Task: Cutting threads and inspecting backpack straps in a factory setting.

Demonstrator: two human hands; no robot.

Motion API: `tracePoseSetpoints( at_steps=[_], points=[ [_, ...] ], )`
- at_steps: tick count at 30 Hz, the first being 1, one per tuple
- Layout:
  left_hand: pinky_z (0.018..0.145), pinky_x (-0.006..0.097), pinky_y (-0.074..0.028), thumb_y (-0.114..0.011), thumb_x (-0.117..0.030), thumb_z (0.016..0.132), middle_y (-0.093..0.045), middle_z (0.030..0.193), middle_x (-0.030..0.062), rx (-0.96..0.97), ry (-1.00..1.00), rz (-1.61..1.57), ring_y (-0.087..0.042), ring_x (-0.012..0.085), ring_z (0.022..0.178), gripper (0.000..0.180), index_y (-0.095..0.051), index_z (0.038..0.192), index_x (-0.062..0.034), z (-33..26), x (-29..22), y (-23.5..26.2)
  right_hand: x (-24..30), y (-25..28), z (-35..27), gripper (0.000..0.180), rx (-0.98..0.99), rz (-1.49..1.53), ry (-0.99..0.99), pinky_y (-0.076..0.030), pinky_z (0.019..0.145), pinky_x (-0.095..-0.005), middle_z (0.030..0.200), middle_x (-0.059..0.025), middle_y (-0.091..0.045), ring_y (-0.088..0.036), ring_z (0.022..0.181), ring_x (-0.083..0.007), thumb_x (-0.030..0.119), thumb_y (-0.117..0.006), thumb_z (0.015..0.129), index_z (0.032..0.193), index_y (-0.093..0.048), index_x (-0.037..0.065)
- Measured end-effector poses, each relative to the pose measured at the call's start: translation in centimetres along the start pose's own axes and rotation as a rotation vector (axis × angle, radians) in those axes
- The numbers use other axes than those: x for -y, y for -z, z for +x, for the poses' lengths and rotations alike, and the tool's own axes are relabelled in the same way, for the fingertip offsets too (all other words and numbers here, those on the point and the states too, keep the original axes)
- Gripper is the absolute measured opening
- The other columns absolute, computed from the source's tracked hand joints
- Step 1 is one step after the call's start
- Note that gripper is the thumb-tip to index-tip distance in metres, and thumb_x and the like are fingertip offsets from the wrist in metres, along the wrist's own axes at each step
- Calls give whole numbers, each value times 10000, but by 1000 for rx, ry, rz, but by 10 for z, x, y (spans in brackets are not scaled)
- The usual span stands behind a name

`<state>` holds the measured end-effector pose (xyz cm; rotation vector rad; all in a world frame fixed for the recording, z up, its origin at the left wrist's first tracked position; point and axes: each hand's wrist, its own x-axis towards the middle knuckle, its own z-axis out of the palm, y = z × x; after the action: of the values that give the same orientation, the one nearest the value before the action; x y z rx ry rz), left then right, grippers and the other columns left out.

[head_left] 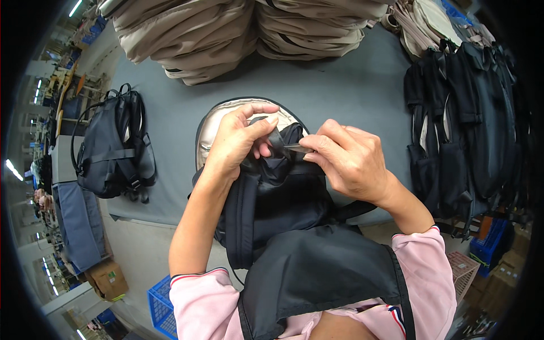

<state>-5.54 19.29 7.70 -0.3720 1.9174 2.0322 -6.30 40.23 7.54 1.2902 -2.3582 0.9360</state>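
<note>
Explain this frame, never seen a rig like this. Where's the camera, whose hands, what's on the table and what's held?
There is no robot here: the bare left hand and right hand belong to the person wearing the camera. It sits on their head, looking down, so their forearms and black apron show below. The wide fisheye lens bends straight edges and darkens the corners.

On the grey table are piles of beige fabric, a black backpack at left and a row of black bags at right. At the near edge is a black bag with beige lining.

The left hand pinches black fabric on it; the right holds a thin metal tool there, its exact type unclear.
</note>
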Motion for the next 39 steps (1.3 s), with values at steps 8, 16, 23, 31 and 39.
tracePoseSetpoints(
  at_steps=[8,16,23,31,39],
  points=[
    [414,167,-373,-626,-148,848,-591,670,6,-18,-8,6,-537,54,471,281,-581,1082,1,-2,0,0,7,1,8,295,-9,-161,48,-448,537,-307,763,-42,-529,-554,581,-193,91,-731,642,908,-606,65],
    [436,160,-395,-560,-110,856,-587,667,8,118,76,-117,-538,61,468,296,-589,1132,-6,1,7,1,-11,-22,-2,158,64,1380,-704,-392,485,-200,818,-26,-522,-489,572,-85,43,-646,806,947,-582,13],
    [424,162,-401,-555,-88,848,-599,677,21,131,83,-141,-533,60,462,335,-565,1172,-2,7,8,6,-9,-1,-1,190,100,325,-249,-445,539,-273,791,-63,-521,-541,583,-185,58,-697,723,887,-601,36],
    [422,159,-402,-551,-86,853,-602,682,21,117,55,-117,-529,56,460,332,-562,1173,3,7,8,5,11,12,10,244,135,-107,-54,-451,532,-325,778,-62,-510,-561,583,-243,87,-710,683,891,-584,65],
    [427,163,-396,-549,-79,848,-596,679,28,152,91,-204,-525,62,461,340,-560,1177,4,6,8,10,-14,-13,7,207,84,385,-132,-420,506,-255,822,-51,-505,-520,602,-144,44,-668,751,943,-592,32]
  ],
)
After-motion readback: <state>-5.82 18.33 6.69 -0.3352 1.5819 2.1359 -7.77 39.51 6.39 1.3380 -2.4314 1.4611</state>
